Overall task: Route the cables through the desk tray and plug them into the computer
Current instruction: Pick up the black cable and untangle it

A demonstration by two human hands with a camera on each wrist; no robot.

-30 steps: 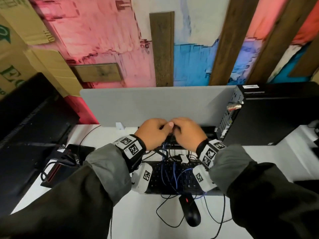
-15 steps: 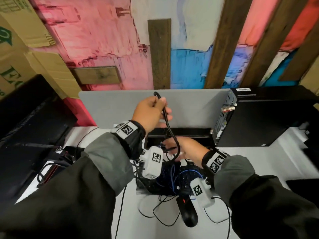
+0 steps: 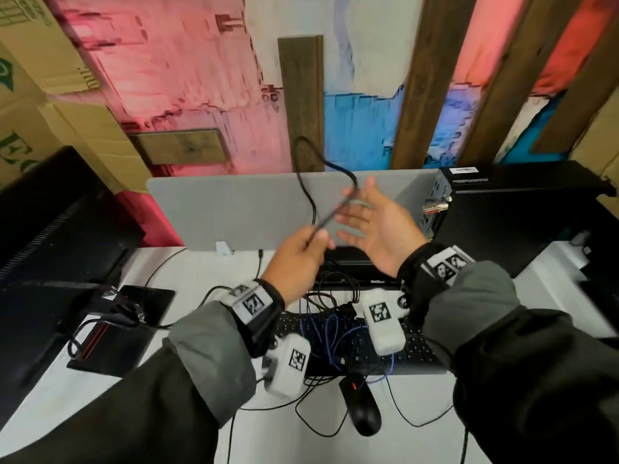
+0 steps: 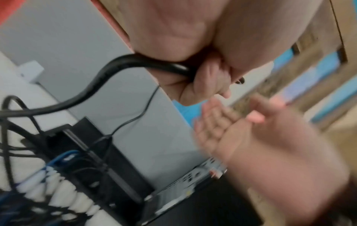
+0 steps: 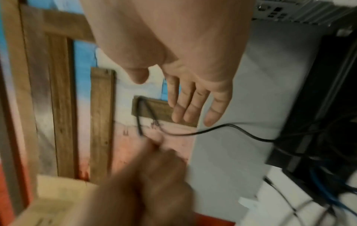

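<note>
Lying nearest on worktop (image 3: 160, 426): mouse (image 3: 361, 406), keyboard (image 3: 355, 346). Left hand (image 3: 294, 262) pinches black cable (image 3: 303, 182), raised, looping above divider (image 3: 234, 212). Right hand (image 3: 378, 226) spread, fingers straight, grasping nothing. Left wrist view alone shows cable trailing to tray (image 4: 81, 137). Computer (image 3: 522, 212) beyond, right.

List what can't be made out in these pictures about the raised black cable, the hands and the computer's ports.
- Cable plug: the black cable is motion-blurred in the head view; in the left wrist view the left hand covers its tip.
- Right hand: open, but blur hides whether its fingers touch the cable.
- Computer ports: too small in the head view, blurred in both wrist views.
- Desk tray: the hands and tangled cables cover its inside.
</note>
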